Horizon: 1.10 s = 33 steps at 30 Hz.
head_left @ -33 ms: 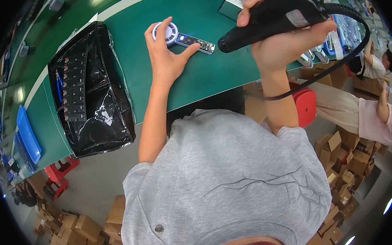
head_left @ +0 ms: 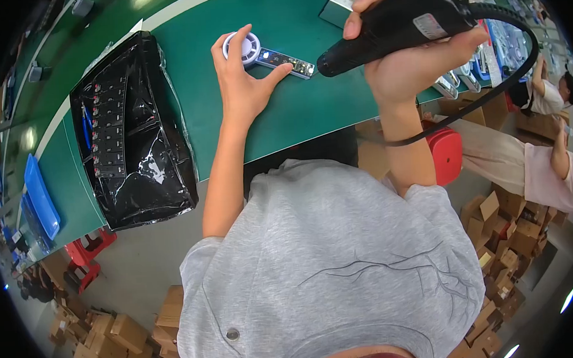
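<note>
A white handheld fan [head_left: 252, 49] with a round slotted head lies on the green bench, its handle opened to show a circuit board [head_left: 281, 60]. My left hand [head_left: 246, 93] grips it, fingers over the round head and thumb pressed on the board end of the handle. In my right hand [head_left: 407, 75] is a black electric screwdriver [head_left: 382, 34], held nearly level with its nose pointing left. That nose is just beside the handle's far end. Whether the bit touches a screw there is too small to tell.
A black plastic-lined tray [head_left: 147, 180] with a row of black boards stands left. The screwdriver's black cable [head_left: 483, 100] loops over my right forearm. A blue tray [head_left: 41, 195] lies far left. Behind my right hand sits a metal box [head_left: 339, 2]. A red stool [head_left: 446, 154] and another person are right.
My right hand and the screwdriver have shifted very slightly to the left. My left hand and the fan have stayed in place.
</note>
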{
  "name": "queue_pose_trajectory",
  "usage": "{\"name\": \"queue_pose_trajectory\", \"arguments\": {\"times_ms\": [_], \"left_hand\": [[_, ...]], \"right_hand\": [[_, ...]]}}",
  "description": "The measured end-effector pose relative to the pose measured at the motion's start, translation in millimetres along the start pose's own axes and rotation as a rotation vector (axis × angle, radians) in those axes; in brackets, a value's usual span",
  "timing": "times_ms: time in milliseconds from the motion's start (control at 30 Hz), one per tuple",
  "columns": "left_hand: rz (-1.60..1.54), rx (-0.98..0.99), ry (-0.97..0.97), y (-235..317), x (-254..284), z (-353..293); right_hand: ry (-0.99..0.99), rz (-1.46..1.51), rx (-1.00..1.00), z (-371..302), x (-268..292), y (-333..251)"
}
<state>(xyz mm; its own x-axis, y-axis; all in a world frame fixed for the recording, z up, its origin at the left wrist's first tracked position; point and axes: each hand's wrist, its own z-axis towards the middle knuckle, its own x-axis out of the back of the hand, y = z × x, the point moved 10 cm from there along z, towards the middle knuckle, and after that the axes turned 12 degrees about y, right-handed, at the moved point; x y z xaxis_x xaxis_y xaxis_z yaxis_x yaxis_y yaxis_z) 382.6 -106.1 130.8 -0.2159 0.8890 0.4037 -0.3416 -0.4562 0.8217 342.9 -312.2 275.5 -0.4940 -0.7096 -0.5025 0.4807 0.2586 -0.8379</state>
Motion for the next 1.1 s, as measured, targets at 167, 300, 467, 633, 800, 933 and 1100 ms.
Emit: {"name": "queue_pose_trajectory", "arguments": {"times_ms": [167,300,467,633,800,933,1100], "left_hand": [[-0.001,-0.009,0.002,0.8,1.0,0.7],[-0.014,-0.014,0.005,0.5,-0.2,0.7],[-0.005,-0.006,0.005,-0.9,-0.5,0.1],[0.005,-0.022,0.011,0.6,0.4,0.7],[-0.006,-0.02,0.012,1.0,0.4,0.3],[-0.013,-0.021,0.012,0.8,0.6,-0.1],[-0.016,-0.013,0.011,0.1,0.4,-0.1]], "right_hand": [[0.0,-0.099,0.016,-5.1,7.6,6.5],[-0.011,-0.142,0.044,2.2,-1.9,14.4],[-0.215,0.404,-0.015,-4.1,-23.6,5.6],[-0.032,-0.177,0.014,-13.3,11.1,18.5],[-0.26,-0.026,0.132,-2.6,-2.1,21.3],[-0.457,0.101,0.175,-13.8,-9.2,14.0],[-0.337,-0.134,0.052,-14.9,5.9,29.0]]}}
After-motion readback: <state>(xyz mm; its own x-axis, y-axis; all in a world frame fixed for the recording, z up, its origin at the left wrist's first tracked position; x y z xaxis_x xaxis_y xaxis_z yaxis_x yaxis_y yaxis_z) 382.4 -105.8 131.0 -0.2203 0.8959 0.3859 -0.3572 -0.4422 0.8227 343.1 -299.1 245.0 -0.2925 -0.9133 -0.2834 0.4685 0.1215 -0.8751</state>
